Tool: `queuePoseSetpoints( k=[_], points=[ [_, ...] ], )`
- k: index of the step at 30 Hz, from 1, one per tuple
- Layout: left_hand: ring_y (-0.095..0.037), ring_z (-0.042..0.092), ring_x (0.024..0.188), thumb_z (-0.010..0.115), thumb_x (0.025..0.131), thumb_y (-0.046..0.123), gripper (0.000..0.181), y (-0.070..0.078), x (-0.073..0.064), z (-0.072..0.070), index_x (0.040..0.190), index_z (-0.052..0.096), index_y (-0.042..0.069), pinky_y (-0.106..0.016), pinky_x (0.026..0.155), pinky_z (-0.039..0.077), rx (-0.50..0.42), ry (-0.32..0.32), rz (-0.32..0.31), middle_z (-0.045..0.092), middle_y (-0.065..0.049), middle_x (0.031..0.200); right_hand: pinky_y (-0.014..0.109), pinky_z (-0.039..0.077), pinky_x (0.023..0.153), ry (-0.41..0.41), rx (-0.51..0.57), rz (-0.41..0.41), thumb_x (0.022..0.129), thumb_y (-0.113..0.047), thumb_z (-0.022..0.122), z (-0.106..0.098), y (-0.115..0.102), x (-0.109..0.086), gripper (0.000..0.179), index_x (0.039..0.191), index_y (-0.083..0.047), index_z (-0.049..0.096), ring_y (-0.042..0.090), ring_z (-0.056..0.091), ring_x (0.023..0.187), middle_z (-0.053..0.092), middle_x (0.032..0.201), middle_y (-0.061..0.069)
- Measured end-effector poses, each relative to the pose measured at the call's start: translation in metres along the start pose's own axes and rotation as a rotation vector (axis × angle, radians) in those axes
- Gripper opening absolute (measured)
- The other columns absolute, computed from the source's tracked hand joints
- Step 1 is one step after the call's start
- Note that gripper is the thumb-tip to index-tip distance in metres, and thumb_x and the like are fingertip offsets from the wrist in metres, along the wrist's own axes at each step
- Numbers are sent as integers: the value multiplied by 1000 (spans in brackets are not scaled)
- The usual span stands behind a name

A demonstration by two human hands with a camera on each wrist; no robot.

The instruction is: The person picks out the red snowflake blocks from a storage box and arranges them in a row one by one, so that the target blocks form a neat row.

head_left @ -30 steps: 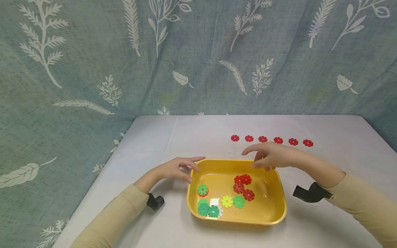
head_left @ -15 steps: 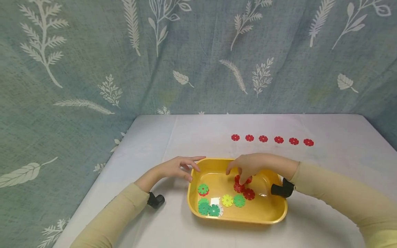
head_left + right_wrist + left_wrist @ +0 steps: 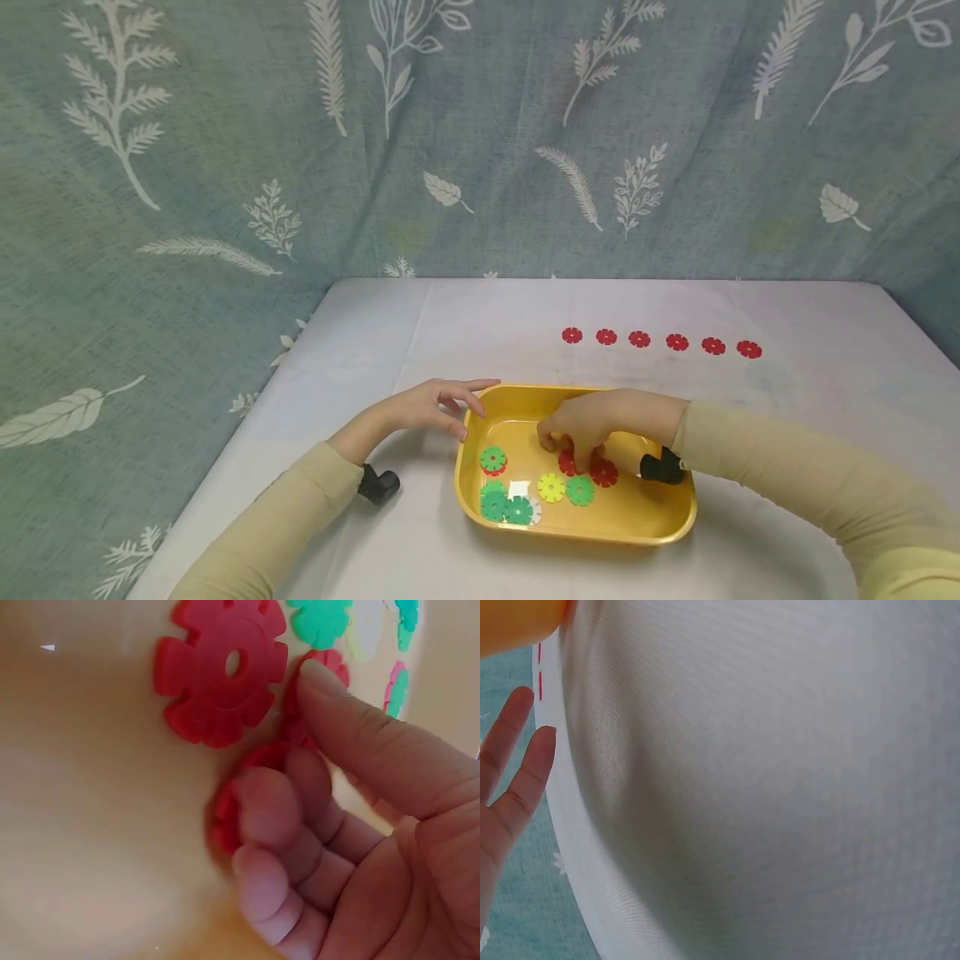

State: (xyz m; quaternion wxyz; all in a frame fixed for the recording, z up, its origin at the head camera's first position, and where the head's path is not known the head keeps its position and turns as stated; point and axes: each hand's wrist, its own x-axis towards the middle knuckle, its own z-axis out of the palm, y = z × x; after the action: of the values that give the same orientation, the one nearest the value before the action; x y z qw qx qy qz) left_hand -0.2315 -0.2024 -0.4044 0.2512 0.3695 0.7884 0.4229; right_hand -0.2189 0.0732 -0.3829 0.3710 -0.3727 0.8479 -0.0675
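Observation:
My right hand (image 3: pixel 581 423) reaches down into a yellow tray (image 3: pixel 630 533). Its fingers are curled, and a red notched plastic disc (image 3: pixel 567 461) lies between thumb and forefinger. In the right wrist view the thumb tip (image 3: pixel 315 679) presses on that disc, while other fingertips (image 3: pixel 266 810) lie over another red disc (image 3: pixel 225 832), partly hidden. A further red disc (image 3: pixel 603 472) lies flat beside the hand. My left hand (image 3: pixel 431 406) is at the tray's left rim, fingers loosely spread and holding nothing.
Several red discs (image 3: pixel 639 339) form a row on the white table (image 3: pixel 480 325) behind the tray. Inside the tray lie a yellow disc (image 3: pixel 551 487), a green disc (image 3: pixel 580 490) and a cluster of green discs (image 3: pixel 495 506) at the left. A patterned cloth (image 3: pixel 480 125) hangs behind.
My right hand has come down from above the tray's back rim into the red discs, and one disc has shifted slightly left under it. My left hand has stayed put.

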Motion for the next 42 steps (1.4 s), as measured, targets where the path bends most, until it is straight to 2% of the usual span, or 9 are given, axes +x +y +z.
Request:
queuePoseSetpoints(
  k=[6, 18, 23, 29, 35, 42],
  points=[
    [-24, 28, 135, 73, 77, 15, 32, 1, 0, -1, 105, 64, 4, -44, 89, 42, 5, 0, -7, 32, -4, 148, 18, 41, 50, 8, -29, -105, 77, -11, 72, 2, 1, 4, 23, 84, -22, 53, 9, 45, 48, 49, 64, -7],
    [-24, 28, 135, 72, 77, 12, 32, 2, 1, 0, 106, 64, 3, -46, 89, 41, -22, -3, -8, 33, -4, 147, 17, 39, 46, 54, 41, -137, 79, -12, 70, 3, 0, 4, 22, 72, -17, 49, 7, 44, 44, 49, 61, -7],
    [-25, 27, 136, 73, 76, 13, 33, 0, 1, 0, 106, 64, 2, -44, 89, 41, -24, -4, -10, 32, -5, 147, 21, 47, 49, 39, 157, -154, 83, -8, 61, 5, 0, 6, 12, 82, -17, 54, 11, 57, 49, 57, 62, -4],
    [-23, 27, 136, 74, 75, 19, 36, 1, 2, 0, 106, 64, 3, -43, 89, 41, -18, -4, -30, 32, -3, 148, 28, 52, 53, 18, 253, -168, 84, -2, 56, 4, 3, 7, 19, 94, -18, 56, 17, 63, 51, 63, 61, 1],
    [-23, 27, 136, 74, 75, 24, 38, 1, 1, 0, 105, 65, 3, -42, 88, 42, -23, -4, -28, 32, -4, 147, 30, 53, 57, 75, 346, -143, 84, -2, 57, -8, 0, -5, 20, 100, -15, 56, 27, 65, 58, 64, 63, 3],
    [-22, 27, 136, 73, 76, 21, 35, 1, 1, -1, 105, 65, 4, -43, 89, 42, -28, -8, -35, 32, -2, 148, 38, 53, 62, 155, 338, -195, 82, -2, 58, -25, 1, -28, 26, 107, -11, 56, 36, 58, 59, 59, 65, 3]
  ],
)
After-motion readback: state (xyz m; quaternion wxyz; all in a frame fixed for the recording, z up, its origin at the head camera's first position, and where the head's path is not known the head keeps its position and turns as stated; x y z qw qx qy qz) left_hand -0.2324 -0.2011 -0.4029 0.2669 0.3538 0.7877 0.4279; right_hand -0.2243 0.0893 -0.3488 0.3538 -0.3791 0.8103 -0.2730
